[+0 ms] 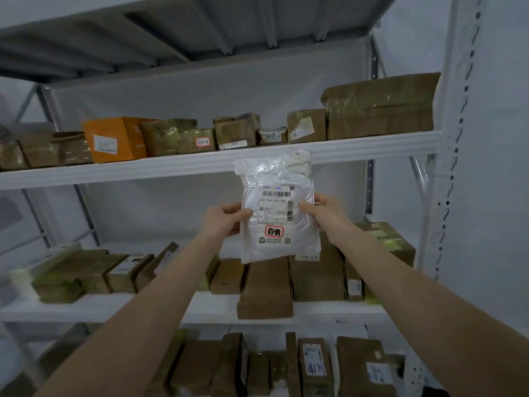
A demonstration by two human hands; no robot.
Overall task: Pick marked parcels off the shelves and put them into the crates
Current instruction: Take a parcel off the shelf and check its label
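Observation:
I hold a flat white plastic mailer parcel (277, 207) upright in front of the shelves, between the upper and middle shelf. Its label carries a barcode and black handwriting circled in red near the bottom. My left hand (226, 219) pinches its left edge, thumb on the front. My right hand (323, 212) grips its right edge the same way. No crate is in view.
White metal shelving (217, 161) fills the view. The upper shelf holds an orange box (114, 138) and several brown taped cartons (380, 107). More brown parcels (266, 287) crowd the middle and lower shelves. A perforated upright (455, 138) stands at the right.

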